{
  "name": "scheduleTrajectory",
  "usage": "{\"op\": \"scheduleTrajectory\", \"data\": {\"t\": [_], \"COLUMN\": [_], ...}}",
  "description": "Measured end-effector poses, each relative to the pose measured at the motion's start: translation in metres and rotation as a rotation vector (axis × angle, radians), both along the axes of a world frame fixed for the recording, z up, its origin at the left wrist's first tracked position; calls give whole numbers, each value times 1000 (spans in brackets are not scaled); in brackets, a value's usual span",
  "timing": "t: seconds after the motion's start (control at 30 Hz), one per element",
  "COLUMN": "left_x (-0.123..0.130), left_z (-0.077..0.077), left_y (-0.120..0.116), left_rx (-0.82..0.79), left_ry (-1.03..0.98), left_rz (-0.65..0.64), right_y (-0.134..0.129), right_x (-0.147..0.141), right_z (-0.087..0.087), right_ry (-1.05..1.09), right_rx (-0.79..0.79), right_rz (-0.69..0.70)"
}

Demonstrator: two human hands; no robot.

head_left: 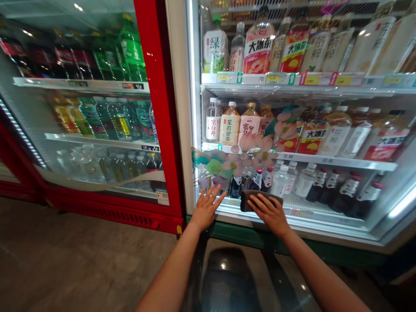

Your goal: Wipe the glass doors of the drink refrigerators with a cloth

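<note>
One left hand, grip released, and a right hand, grip on dark cloth, at the glass door.

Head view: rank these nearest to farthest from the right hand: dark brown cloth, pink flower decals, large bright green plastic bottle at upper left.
1. Dark brown cloth: under the right hand.
2. Pink flower decals: above that hand.
3. Large bright green plastic bottle: far upper left, inside the red-framed cooler.
</note>
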State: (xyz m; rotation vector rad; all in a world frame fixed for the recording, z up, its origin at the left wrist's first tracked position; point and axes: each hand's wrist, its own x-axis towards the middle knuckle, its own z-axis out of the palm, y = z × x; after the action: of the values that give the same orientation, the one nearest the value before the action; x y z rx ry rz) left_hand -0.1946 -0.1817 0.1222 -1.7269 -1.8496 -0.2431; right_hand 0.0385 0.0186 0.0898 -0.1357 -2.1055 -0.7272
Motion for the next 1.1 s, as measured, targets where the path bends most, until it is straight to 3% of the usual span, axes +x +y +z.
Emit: {"op": "scheduleTrajectory", "data": {"t": [0.07, 0.17, 0.27, 0.43, 0.53, 0.63, 0.73, 0.9, 1.03, 1.1], "left_x": [-4, -10, -15, -21, -25, -28, -31, -36, -39, -38], "left_z": [2, 2, -1, -6, -6, -9, -14, -20, -19, -20], "left_y": [-8, -17, -23, -32, -36, -39, -42, -49, -50, -47], "left_rx": [-9, -5, 13, 18, 25, 42, 40, 1, 7, 31], "left_ry": [-3, -16, -31, -34, -48, -75, -93, -103, -126, -146], "left_rz": [10, 35, 65, 73, 101, 152, 196, 252, 288, 330], "right_y": [5, -3, -18, -16, -15, -29, -45, -43, -45, -52], "right_x": [-2, -27, -47, -29, -35, -66, -87, -71, -84, -101], "right_z": [5, 16, 15, 8, 22, 35, 32, 23, 45, 53], "right_ry": [84, 139, 72, -95, 63, 184, 82, -86, 123, 87], "right_rx": [-15, -56, -5, 64, -10, -33, 33, 84, -41, -45], "right_rz": [-43, -83, -18, 73, -13, -40, 27, 70, 4, 37]}}
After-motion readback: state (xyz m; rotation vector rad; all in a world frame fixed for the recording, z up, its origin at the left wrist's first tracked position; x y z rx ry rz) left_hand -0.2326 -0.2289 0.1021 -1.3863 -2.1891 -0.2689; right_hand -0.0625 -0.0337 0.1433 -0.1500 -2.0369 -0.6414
